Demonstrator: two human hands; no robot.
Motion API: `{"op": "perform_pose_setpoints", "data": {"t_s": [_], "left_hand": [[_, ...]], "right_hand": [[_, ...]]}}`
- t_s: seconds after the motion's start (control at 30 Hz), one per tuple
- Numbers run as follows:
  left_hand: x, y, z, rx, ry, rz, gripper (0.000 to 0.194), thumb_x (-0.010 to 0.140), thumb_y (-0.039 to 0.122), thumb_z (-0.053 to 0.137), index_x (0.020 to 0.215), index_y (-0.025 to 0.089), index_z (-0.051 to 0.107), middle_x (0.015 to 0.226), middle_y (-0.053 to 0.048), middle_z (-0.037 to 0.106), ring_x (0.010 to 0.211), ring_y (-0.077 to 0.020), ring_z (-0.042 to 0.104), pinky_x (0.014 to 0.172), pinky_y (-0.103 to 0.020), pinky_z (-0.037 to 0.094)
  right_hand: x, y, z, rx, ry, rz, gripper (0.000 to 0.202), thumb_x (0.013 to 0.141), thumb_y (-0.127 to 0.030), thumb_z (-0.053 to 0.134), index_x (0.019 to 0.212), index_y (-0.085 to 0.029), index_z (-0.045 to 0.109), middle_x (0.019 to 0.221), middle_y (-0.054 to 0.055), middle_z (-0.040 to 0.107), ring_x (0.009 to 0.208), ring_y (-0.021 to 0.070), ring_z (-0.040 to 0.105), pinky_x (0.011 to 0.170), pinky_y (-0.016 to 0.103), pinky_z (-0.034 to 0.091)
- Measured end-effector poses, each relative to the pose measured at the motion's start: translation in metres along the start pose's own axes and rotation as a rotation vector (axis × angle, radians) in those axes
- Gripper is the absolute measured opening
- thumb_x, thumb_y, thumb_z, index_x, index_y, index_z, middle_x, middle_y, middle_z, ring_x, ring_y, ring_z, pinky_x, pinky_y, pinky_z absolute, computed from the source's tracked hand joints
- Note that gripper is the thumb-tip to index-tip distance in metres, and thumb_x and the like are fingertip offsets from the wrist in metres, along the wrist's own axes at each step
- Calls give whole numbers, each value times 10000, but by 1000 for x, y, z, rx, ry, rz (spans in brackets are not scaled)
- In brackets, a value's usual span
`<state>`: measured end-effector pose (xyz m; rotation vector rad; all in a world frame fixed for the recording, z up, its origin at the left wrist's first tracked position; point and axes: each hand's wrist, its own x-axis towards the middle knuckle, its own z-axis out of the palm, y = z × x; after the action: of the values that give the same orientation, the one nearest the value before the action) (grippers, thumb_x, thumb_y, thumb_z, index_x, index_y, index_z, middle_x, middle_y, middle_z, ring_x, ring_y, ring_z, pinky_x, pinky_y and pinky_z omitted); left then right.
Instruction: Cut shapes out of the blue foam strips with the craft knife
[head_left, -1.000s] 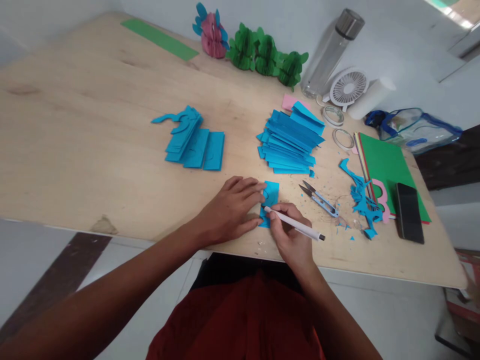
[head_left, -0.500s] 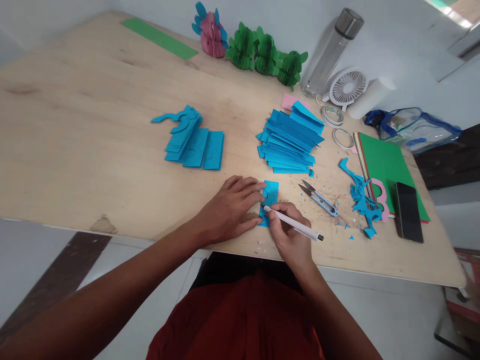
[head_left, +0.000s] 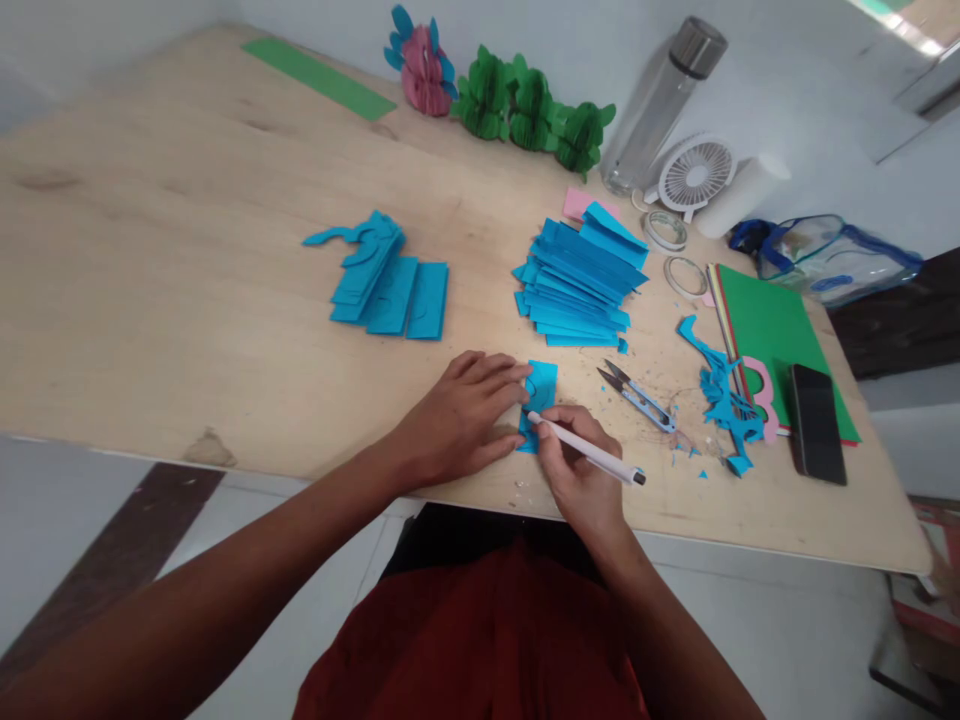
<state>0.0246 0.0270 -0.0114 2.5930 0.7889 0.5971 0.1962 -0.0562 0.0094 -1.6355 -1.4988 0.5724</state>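
A small folded piece of blue paper [head_left: 541,385] with a dark curved line on it lies near the table's front edge. My left hand [head_left: 469,415] rests flat beside it, fingers stretched out, with the fingertips on the paper's left edge. Between the fingers of my right hand [head_left: 585,465] is a white pen [head_left: 592,450], its tip at the lower part of the paper. To the right lie blue thread snips [head_left: 637,395]. Behind the paper is a pile of folded blue paper strips [head_left: 577,285]. Further left sit several blue pieces [head_left: 390,295] with curved outlines drawn on them.
Blue scraps [head_left: 724,390], a pink cutout [head_left: 761,400], a phone [head_left: 817,425] and green sheets [head_left: 780,320] lie at the right. Along the wall stand green paper figures [head_left: 529,110], a pink one [head_left: 425,70], a bottle [head_left: 656,115] and a small fan [head_left: 694,175]. Tape rolls [head_left: 665,231] lie nearby.
Almost nothing differs. The pen and my right hand have shifted very slightly; my left hand stays in place on the paper.
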Motion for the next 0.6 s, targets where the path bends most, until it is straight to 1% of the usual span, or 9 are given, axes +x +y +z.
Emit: {"op": "perform_pose_setpoints", "data": {"t_s": [0.13,0.33,0.5,0.6], "left_hand": [[0,-1,0,-7,-12,-9,334,856,333,595,1162,202,566,1406,-116,559,1326,-304,445,1116,-511,310],[0,-1,0,-1,2,2,334,861,327,587,1167,194,567,1413,-125,552,1331,-304,440,1118,-514,303],[0,-1,0,-11,0,-2,338,850,323,602,1166,208,567,1411,-116,555,1331,-302,442,1116,-513,308],[0,-1,0,-9,-2,0,339,852,324,600,1168,207,564,1418,-114,550,1331,-303,442,1116,-513,309]], "right_hand": [[0,-1,0,3,6,15,81,886,-256,573,885,-233,651,829,34,725,732,182,662,650,309,522],[0,-1,0,17,2,24,91,887,-276,570,866,-231,646,802,35,717,722,185,664,645,315,523],[-1,0,-1,31,7,57,89,885,-279,572,891,-231,647,829,45,725,723,184,666,624,308,520],[-1,0,-1,30,2,54,90,885,-280,572,889,-231,647,834,46,727,744,190,669,645,317,525]]}}
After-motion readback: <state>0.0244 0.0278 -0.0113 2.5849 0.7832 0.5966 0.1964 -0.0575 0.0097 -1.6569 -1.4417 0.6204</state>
